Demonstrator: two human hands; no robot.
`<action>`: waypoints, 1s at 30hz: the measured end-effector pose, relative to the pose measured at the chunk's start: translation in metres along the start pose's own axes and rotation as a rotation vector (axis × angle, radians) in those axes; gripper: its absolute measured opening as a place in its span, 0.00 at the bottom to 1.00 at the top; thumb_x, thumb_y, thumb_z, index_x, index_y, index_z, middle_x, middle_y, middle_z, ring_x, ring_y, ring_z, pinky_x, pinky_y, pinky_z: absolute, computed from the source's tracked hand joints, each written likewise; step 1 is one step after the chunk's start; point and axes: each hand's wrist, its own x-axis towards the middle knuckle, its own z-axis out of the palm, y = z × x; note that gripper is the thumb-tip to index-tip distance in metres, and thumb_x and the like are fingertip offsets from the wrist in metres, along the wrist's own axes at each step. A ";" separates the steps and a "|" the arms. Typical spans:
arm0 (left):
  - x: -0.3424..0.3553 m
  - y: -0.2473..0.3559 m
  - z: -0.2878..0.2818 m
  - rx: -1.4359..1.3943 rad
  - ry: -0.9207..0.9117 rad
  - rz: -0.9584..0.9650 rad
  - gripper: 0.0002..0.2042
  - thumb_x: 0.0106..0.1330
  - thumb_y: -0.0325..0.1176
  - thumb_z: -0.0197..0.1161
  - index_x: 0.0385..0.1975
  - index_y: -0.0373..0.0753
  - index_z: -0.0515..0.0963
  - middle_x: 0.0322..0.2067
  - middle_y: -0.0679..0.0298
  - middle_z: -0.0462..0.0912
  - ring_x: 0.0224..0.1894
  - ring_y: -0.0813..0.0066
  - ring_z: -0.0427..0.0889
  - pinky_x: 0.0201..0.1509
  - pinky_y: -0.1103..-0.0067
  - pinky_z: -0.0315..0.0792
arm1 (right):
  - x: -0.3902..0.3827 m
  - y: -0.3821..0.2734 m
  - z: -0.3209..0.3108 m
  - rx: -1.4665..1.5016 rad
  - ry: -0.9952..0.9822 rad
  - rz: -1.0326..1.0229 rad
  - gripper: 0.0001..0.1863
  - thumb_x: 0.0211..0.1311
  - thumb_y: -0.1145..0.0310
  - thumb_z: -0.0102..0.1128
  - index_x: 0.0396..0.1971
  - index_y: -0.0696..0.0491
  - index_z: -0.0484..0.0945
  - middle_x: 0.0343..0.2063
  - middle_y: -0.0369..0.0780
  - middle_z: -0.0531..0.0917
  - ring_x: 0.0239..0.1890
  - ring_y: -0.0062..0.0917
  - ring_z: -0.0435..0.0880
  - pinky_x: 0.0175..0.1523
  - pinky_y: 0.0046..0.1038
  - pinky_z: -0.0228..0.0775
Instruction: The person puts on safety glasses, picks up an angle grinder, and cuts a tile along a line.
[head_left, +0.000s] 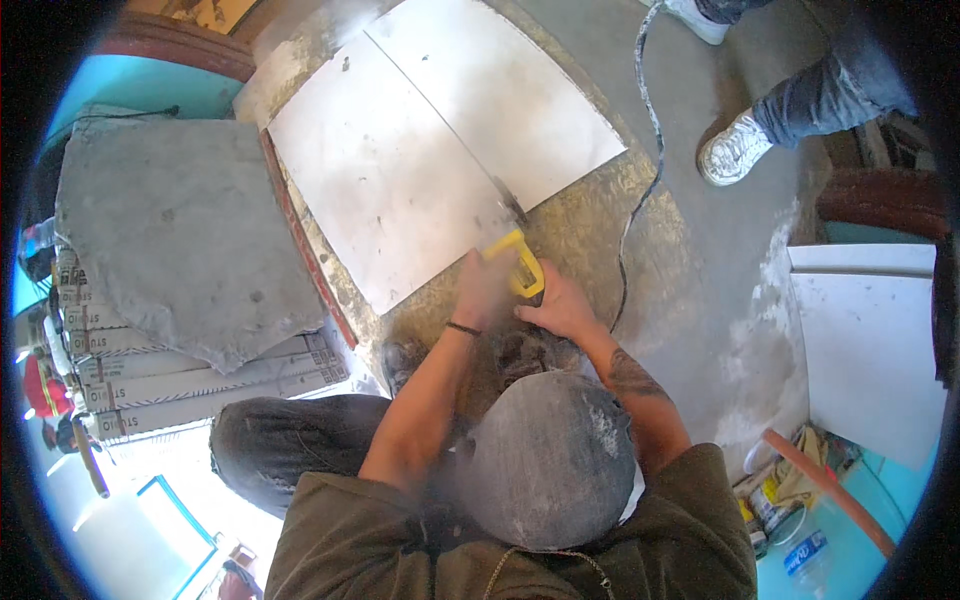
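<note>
A yellow corded power cutter (526, 268) is between my two hands at the near edge of a large white tile (400, 190). Closed on its left side is my left hand (482, 290), slightly blurred, with a dark band at the wrist. My right hand (562, 304) grips the cutter's near right part, thumb pointing inward. The dark front end of the tool lies at the end of a thin straight line running across the tile. Dust hazes the tile surface and hides the blade.
A dusty grey slab (180, 230) lies on stacked cardboard boxes (210, 385) at left. A black cable (652, 130) curves along the floor on the right. Another person's shoe (735, 150) stands at upper right. White panels (870, 340) lean at far right, near a plastic bottle (808, 560).
</note>
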 end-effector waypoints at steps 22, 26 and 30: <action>-0.009 0.014 0.005 0.024 -0.013 -0.029 0.23 0.68 0.32 0.67 0.58 0.30 0.69 0.48 0.58 0.81 0.45 0.72 0.82 0.47 0.72 0.80 | 0.003 0.000 0.000 -0.039 -0.073 0.069 0.42 0.45 0.54 0.77 0.59 0.55 0.70 0.47 0.54 0.84 0.51 0.51 0.83 0.55 0.44 0.75; -0.003 0.002 -0.003 0.070 -0.035 0.073 0.24 0.68 0.33 0.68 0.59 0.31 0.69 0.49 0.57 0.82 0.46 0.72 0.82 0.48 0.73 0.80 | 0.001 0.005 0.005 -0.031 -0.048 0.038 0.43 0.44 0.53 0.77 0.61 0.55 0.70 0.47 0.54 0.84 0.51 0.51 0.83 0.56 0.44 0.75; -0.012 0.007 0.005 -0.011 -0.062 0.050 0.22 0.70 0.32 0.66 0.60 0.33 0.69 0.49 0.59 0.82 0.47 0.72 0.83 0.50 0.72 0.80 | -0.001 -0.002 0.000 -0.074 -0.027 0.028 0.41 0.47 0.54 0.76 0.60 0.54 0.70 0.47 0.53 0.84 0.51 0.51 0.83 0.56 0.44 0.75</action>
